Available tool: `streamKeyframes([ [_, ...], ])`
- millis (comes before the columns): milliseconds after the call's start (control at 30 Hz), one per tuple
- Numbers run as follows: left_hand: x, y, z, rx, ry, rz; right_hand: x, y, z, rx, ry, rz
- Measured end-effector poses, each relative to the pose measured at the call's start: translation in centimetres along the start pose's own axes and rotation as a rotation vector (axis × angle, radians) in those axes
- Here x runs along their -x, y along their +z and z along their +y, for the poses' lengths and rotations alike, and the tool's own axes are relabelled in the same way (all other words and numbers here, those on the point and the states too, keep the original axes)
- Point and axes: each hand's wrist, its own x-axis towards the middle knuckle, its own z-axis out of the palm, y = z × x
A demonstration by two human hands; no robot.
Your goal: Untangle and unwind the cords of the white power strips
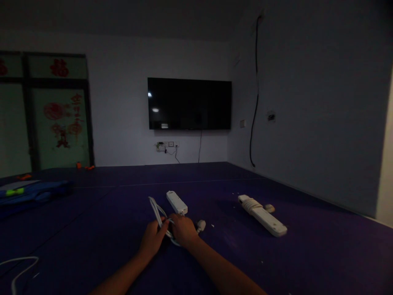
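Observation:
Both hands are together at the middle of the purple surface, gripping a looped white cable (157,211). My left hand (152,236) is closed around the left side of the coil, thumb on top. Against the coil's right side, my right hand (183,230) has its fingers curled on the cable. Just beyond them lies a white power strip (177,203), its near end by my right fingers. A white plug (201,225) sticks out beside my right hand. Off to the right rests a second power strip (264,218) with its cord wrapped around one end.
The purple tabletop (107,229) reaches back to the wall. Blue fabric (39,192) lies at the left, with another white cable (26,258) nearer me. Small orange items (89,167) sit along the far edge. A black cable (256,94) hangs down the right wall.

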Motion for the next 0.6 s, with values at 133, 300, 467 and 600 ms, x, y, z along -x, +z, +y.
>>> streamKeyframes([
  [133,0.0,0.11,-0.18,-0.006,-0.001,-0.002,0.01,-0.08,-0.05,-0.016,0.012,-0.014],
  [300,0.12,0.2,-0.29,-0.018,-0.037,0.035,0.04,-0.17,-0.18,-0.037,0.071,-0.015],
  [467,0.09,0.1,-0.01,0.021,-0.029,-0.012,-0.03,0.11,0.08,-0.091,0.124,0.024],
  [600,0.15,-0.04,0.58,0.056,0.007,-0.049,-0.21,0.71,0.58,-0.162,0.153,0.094],
])
